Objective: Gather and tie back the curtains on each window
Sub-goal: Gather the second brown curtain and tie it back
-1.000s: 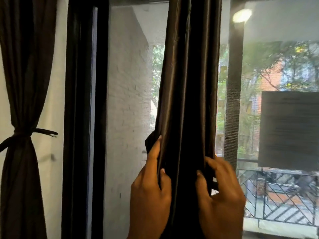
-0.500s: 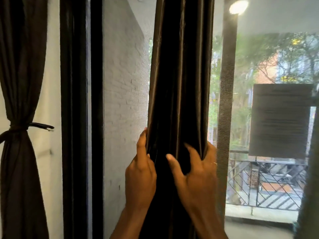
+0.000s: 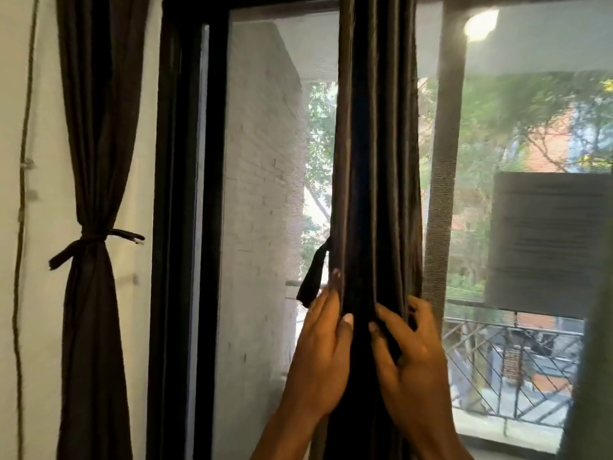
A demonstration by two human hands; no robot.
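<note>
Left hand (image 3: 318,353), right hand (image 3: 411,356) — round curtain (image 3: 374,161)

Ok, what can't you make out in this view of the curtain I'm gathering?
Head view: lettering on the dark sign on the glass is too blurred to read.
Strap beside the left hand: its far end is hidden behind the middle curtain.
Right hand: some fingertips are buried in the curtain's folds.
Middle curtain and tied curtain: their hems are cut off by the bottom edge.
</note>
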